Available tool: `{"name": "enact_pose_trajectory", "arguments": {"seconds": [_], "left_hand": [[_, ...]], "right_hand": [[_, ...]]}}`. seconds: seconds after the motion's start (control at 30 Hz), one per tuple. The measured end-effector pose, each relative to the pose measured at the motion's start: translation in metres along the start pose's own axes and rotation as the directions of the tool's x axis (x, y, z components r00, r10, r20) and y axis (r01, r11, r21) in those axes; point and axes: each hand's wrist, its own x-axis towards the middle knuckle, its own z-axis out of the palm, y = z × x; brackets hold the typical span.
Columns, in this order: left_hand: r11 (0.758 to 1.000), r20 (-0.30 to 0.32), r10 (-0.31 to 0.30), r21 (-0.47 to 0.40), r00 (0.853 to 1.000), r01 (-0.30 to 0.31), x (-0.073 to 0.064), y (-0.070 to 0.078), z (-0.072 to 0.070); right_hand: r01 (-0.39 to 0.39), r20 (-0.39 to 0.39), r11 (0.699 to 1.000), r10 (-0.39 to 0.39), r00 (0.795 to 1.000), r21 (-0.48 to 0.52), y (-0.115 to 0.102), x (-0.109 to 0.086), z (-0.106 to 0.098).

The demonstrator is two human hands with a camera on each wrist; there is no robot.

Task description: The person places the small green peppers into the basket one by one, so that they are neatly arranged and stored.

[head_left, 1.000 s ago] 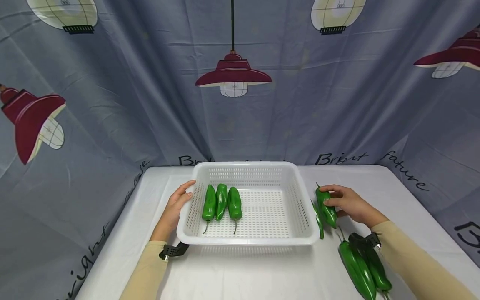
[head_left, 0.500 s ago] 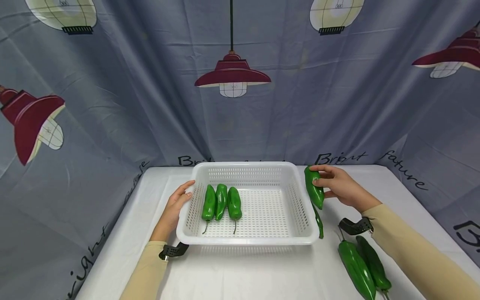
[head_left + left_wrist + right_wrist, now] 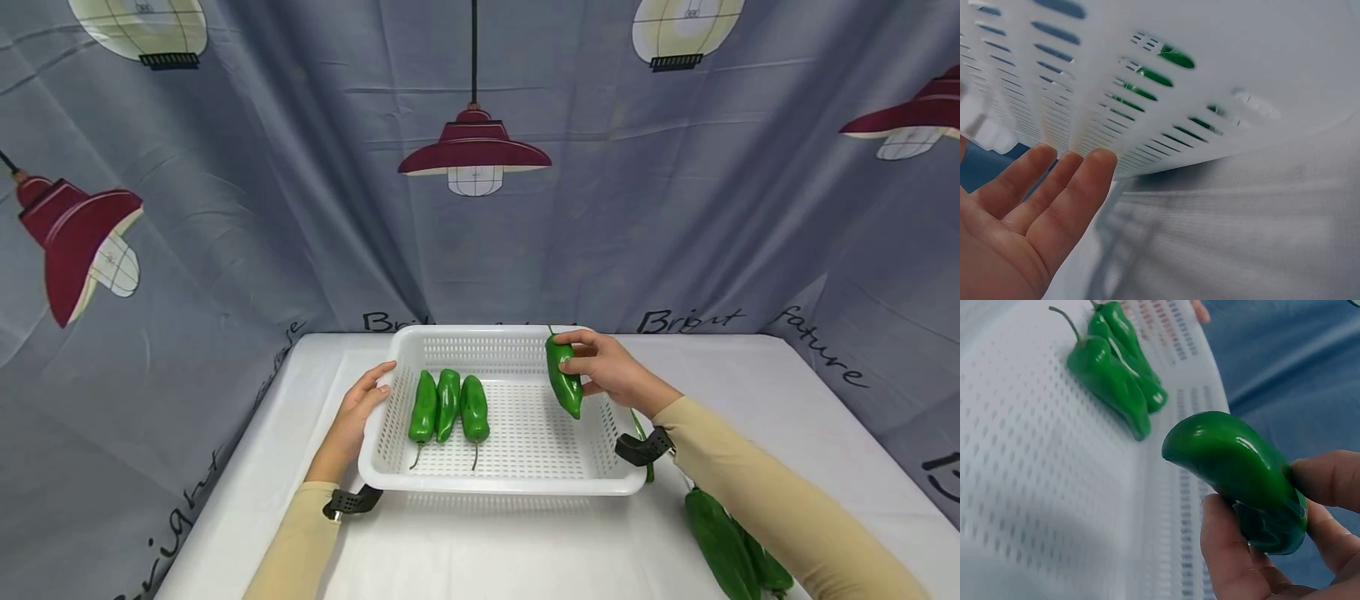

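Observation:
A white perforated plastic basket (image 3: 502,486) stands on the table. Three green peppers (image 3: 474,408) lie side by side in its left half, stems towards the near side. My right hand (image 3: 611,369) pinches another green pepper (image 3: 562,377) between thumb and fingers, over the basket's right half. In the right wrist view, this held pepper (image 3: 1235,459) is apart from the peppers lying inside. My left hand (image 3: 352,423) is at the basket's left side. The left wrist view has its fairly straight fingers (image 3: 1075,206) touching the slotted outer wall (image 3: 1147,125).
More green peppers (image 3: 720,546) lie on the white cloth (image 3: 480,550) at the near right, partly behind my right sleeve. A thin green pepper (image 3: 649,471) lies against the basket's right side, mostly hidden. A blue-grey curtain (image 3: 322,208) hangs behind and beside the table.
My right hand has lifted the green pepper from the right of the basket and carried it left, over the basket's inside. My left hand has stayed at the basket's left side.

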Motion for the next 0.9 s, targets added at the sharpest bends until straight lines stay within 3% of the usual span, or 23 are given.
{"name": "enact_pose_trajectory", "arguments": {"seconds": [0.37, 0.9], "left_hand": [[1.0, -0.002, -0.001, 0.008, 1.0, 0.001, 0.0, 0.0, -0.001], [1.0, -0.011, -0.008, -0.001, 1.0, 0.008, 0.002, -0.001, 0.0]], "right_hand": [[0.01, 0.061, 1.0, -0.009, 0.998, -0.012, -0.008, 0.021, 0.045], [-0.071, 0.143, 0.994, 0.083, 0.986, -0.087, 0.0, 0.028, 0.085]]}}
